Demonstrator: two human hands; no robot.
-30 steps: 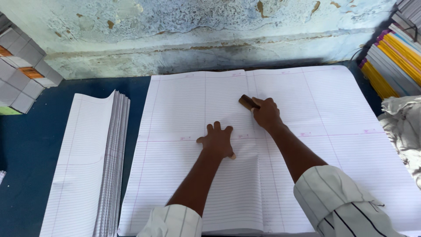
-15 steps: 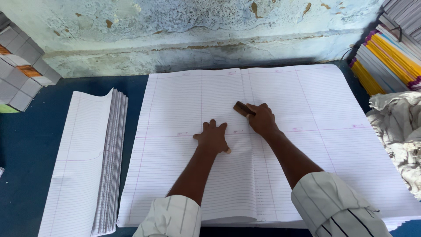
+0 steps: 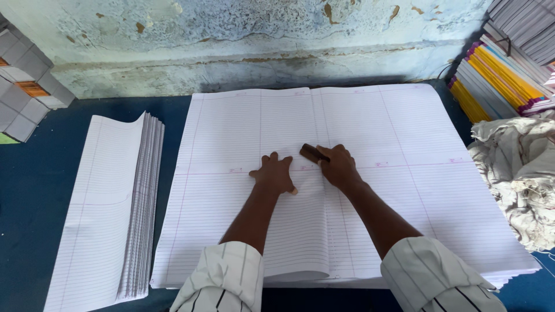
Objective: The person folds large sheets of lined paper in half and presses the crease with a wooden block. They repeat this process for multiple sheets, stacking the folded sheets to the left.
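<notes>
Left hand: your left hand (image 3: 275,174) lies flat, fingers spread, on the big ruled sheet (image 3: 352,173).
Right hand: your right hand (image 3: 338,166) grips a brown wooden block (image 3: 313,153), pressed on the fold.
Change: both hands sit nearer you than 1 second ago.
Sheet: atop its stack, centre of the blue table (image 3: 34,173).
Left: folded sheets (image 3: 110,202) piled.

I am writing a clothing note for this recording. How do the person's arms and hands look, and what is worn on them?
Both forearms are bare. Each white sleeve with thin dark stripes is rolled up near the elbow. The left hand and right hand have no gloves; no rings or watch are visible.
</notes>
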